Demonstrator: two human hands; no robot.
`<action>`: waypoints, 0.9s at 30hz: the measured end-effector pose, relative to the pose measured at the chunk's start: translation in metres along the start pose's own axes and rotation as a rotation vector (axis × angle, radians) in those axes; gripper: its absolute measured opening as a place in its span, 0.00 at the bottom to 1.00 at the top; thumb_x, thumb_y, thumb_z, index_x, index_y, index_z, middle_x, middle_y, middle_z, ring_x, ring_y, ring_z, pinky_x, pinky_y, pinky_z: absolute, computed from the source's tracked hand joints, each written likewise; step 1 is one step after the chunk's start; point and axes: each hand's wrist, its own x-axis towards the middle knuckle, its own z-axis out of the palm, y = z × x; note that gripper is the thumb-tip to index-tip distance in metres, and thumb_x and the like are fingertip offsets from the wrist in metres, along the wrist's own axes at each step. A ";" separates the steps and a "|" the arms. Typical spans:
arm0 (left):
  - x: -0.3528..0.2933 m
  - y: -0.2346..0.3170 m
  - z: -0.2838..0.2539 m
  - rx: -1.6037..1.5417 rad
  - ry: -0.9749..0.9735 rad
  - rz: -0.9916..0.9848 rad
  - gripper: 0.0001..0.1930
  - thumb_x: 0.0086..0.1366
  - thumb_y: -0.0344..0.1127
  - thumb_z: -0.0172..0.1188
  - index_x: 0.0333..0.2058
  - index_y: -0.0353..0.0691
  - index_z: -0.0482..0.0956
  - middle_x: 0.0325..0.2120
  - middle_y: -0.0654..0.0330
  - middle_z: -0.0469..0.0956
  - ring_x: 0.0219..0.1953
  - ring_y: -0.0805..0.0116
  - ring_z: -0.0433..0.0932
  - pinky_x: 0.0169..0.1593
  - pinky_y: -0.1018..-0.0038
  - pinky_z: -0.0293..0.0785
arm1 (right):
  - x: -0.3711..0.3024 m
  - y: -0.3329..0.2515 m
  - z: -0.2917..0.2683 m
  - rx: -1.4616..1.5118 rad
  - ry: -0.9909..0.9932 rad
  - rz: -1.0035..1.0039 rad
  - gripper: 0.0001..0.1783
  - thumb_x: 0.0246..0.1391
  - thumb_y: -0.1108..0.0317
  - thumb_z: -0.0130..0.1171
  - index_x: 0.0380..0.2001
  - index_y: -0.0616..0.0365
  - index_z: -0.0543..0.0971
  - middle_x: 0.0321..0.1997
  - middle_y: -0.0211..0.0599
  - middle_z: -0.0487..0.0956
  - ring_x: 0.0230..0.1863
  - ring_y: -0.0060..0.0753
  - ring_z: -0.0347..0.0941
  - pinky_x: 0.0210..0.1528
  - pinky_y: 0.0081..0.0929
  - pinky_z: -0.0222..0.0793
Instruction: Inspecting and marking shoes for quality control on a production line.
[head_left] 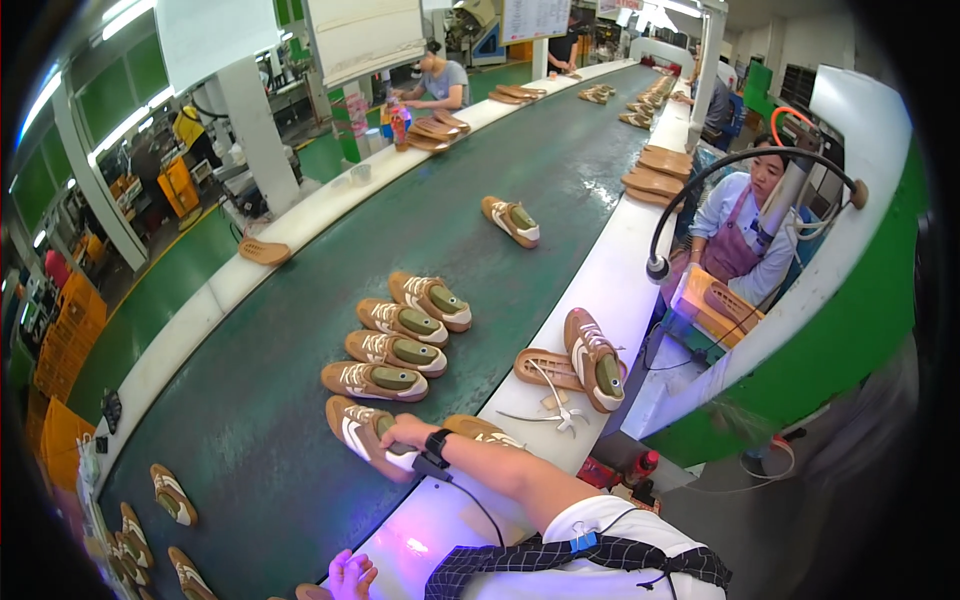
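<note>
Clamped around a tan sneaker [362, 432], my right grip [400, 436] has it by the heel end, the shoe lying on its side on the green belt [250, 420], white stripe facing up, toe pointing away to the left of my wrist. My left grip [350, 577] sits low, well below and a little left of that shoe, fingers loosely curled near the white surface [600, 290] edge; I cannot tell whether it holds anything. Far to the left of the held shoe, a few more sneakers [172, 494] lie scattered along the belt's near edge. Just above my right grip, four matching sneakers [398, 337] lie in a tidy stack of rows, green lasts showing inside. Touching my right forearm on the far side, another tan shoe [482, 431] rests half on the white surface. To the right of the grip, on that surface, lie metal pliers [548, 412], a tan sole [548, 367] and one more sneaker [594, 360] on its side. Farther up the belt, well beyond, a lone sneaker [511, 221] rides along. Off right, a person in a pink apron [738, 235] works.
</note>
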 end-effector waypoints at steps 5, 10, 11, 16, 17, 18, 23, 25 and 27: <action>0.020 0.002 0.002 -0.320 -0.168 -0.010 0.24 0.68 0.34 0.42 0.60 0.36 0.51 0.52 0.48 0.63 0.53 0.58 0.66 0.55 0.65 0.67 | -0.084 -0.018 0.040 0.714 -0.315 -0.084 0.23 0.39 0.67 0.66 0.40 0.64 0.75 0.34 0.34 0.78 0.32 0.25 0.75 0.35 0.24 0.71; 0.034 -0.012 0.004 -0.869 -0.316 -0.077 0.27 0.68 0.47 0.45 0.59 0.38 0.54 0.52 0.51 0.65 0.52 0.63 0.68 0.52 0.69 0.68 | -0.181 -0.052 0.064 0.297 -0.461 -0.358 0.31 0.37 0.63 0.66 0.45 0.64 0.68 0.42 0.33 0.73 0.41 0.21 0.69 0.44 0.21 0.66; 0.033 -0.012 0.002 -0.869 -0.322 -0.079 0.27 0.68 0.47 0.45 0.59 0.38 0.54 0.52 0.51 0.65 0.52 0.63 0.68 0.52 0.69 0.68 | -0.197 -0.064 0.058 0.090 -0.499 -0.469 0.33 0.38 0.62 0.67 0.48 0.64 0.67 0.43 0.35 0.73 0.44 0.23 0.68 0.47 0.24 0.66; -0.005 -0.004 -0.031 -0.948 -0.311 -0.299 0.34 0.60 0.57 0.50 0.55 0.36 0.60 0.45 0.45 0.71 0.42 0.54 0.74 0.46 0.60 0.74 | -0.221 -0.051 0.019 -0.251 -0.058 -0.852 0.36 0.42 0.59 0.66 0.54 0.58 0.65 0.51 0.40 0.68 0.54 0.38 0.64 0.57 0.35 0.59; -0.023 -0.004 -0.053 -0.978 -0.246 -0.329 0.35 0.58 0.58 0.51 0.55 0.36 0.61 0.43 0.44 0.72 0.40 0.52 0.76 0.44 0.59 0.75 | -0.224 -0.039 0.006 -0.205 0.122 -0.781 0.35 0.41 0.59 0.66 0.52 0.58 0.66 0.50 0.42 0.68 0.55 0.40 0.62 0.58 0.37 0.58; -0.026 -0.015 -0.045 -0.676 -0.026 -0.106 0.42 0.58 0.66 0.40 0.56 0.31 0.58 0.46 0.40 0.69 0.43 0.45 0.73 0.47 0.54 0.72 | -0.232 -0.038 -0.016 -0.467 0.331 -0.748 0.33 0.41 0.60 0.66 0.50 0.59 0.67 0.49 0.43 0.67 0.53 0.39 0.62 0.57 0.35 0.58; -0.021 -0.060 -0.066 -1.182 -0.316 -0.172 0.46 0.53 0.72 0.40 0.53 0.30 0.61 0.44 0.42 0.70 0.43 0.46 0.71 0.47 0.53 0.70 | -0.255 0.057 -0.098 -0.595 0.765 -0.350 0.46 0.28 0.55 0.69 0.51 0.71 0.64 0.50 0.57 0.67 0.54 0.50 0.64 0.57 0.37 0.59; -0.016 -0.059 -0.077 -1.195 -0.453 -0.177 0.46 0.52 0.72 0.42 0.55 0.33 0.60 0.46 0.42 0.68 0.45 0.45 0.71 0.49 0.54 0.70 | -0.251 0.086 -0.117 -0.395 0.575 -0.175 0.50 0.25 0.55 0.71 0.53 0.73 0.64 0.50 0.56 0.69 0.53 0.49 0.66 0.56 0.36 0.60; -0.009 -0.068 -0.085 -1.233 -0.596 -0.081 0.51 0.48 0.74 0.44 0.58 0.33 0.55 0.51 0.41 0.64 0.49 0.44 0.68 0.52 0.54 0.67 | -0.244 0.092 -0.112 -0.271 0.464 -0.090 0.50 0.25 0.57 0.71 0.53 0.72 0.64 0.49 0.50 0.70 0.51 0.43 0.67 0.55 0.33 0.61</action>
